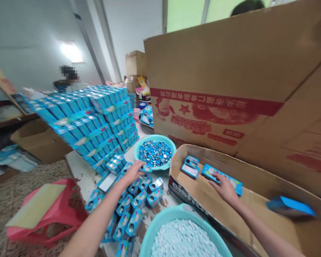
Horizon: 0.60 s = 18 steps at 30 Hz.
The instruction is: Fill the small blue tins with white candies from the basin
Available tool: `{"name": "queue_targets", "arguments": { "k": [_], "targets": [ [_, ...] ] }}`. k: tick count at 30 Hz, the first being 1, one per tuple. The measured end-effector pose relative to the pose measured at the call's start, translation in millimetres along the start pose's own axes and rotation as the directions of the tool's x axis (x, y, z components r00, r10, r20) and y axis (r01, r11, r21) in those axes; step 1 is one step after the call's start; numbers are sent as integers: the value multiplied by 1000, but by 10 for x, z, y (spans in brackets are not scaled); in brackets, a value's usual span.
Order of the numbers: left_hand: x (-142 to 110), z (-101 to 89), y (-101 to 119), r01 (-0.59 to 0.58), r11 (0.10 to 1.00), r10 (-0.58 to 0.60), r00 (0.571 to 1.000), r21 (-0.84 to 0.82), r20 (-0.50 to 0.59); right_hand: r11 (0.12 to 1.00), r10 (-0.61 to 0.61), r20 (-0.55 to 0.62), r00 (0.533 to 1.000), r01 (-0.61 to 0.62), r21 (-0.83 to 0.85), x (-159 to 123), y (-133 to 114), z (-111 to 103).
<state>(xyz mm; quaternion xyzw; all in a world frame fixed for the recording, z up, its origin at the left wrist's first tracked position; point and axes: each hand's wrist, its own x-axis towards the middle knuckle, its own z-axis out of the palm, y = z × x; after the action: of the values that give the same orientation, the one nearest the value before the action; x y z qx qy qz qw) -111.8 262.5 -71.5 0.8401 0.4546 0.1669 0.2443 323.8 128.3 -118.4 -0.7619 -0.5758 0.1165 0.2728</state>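
The hands were apart. The left hand (133, 173) pinched a small blue box (146, 168) by its left end, above the tabletop (80, 175) and just beside the near rim of a turquoise basin (136, 152) of blue and silver discs; the box's long axis ran sideways, its free end pointing right. The right hand (226, 187) lay on a long blue box (237, 185) in a low cardboard tray (256, 203); whether its fingers gripped, I could not tell. That box ran roughly parallel to the tray's far edge, between two boxes (190, 167) nearer the left end and a blurred blue box (290, 206) towards the right. Stacked blue packs (109, 107) stood along the tabletop's left edge.
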Motion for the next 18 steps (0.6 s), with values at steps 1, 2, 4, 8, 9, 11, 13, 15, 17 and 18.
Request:
{"name": "queue_targets", "arguments": {
  "k": [1,2,4,8,9,11,13,15,17,18],
  "targets": [
    [6,14,10,-11,1000,11,1000,-18,16,1000,-21,6,1000,21,4,113,-59,104],
    [6,30,16,-4,1000,4,1000,-24,25,999,-45,9,999,45,11,226,-122,212],
    [-13,74,9,31,999,-31,999,6,26,996,-88,6,996,88,25,439,-236,428],
    [-77,174,-22,103,977,-120,989,185,82,986,-128,59,990,133,-98,767,-309,774],
    [-85,183,-18,121,968,-146,984,220,98,980,-133,93,987,145,-136,824,-297,829],
    [-101,170,29,155,952,-187,977,263,103,973,-128,160,979,155,-168,909,-266,891],
    [-154,141,143,184,946,-198,980,267,28,975,-104,202,974,140,-175,956,-257,888],
    [-302,179,333,209,957,-183,973,203,-139,975,-77,219,973,120,-190,967,-289,823],
    [-568,374,580,196,977,-164,940,78,-300,978,-50,222,974,92,-185,943,-354,691],
    [-736,543,712,170,985,-157,929,11,-336,982,-32,196,980,67,-177,918,-393,597]
  ]
}}
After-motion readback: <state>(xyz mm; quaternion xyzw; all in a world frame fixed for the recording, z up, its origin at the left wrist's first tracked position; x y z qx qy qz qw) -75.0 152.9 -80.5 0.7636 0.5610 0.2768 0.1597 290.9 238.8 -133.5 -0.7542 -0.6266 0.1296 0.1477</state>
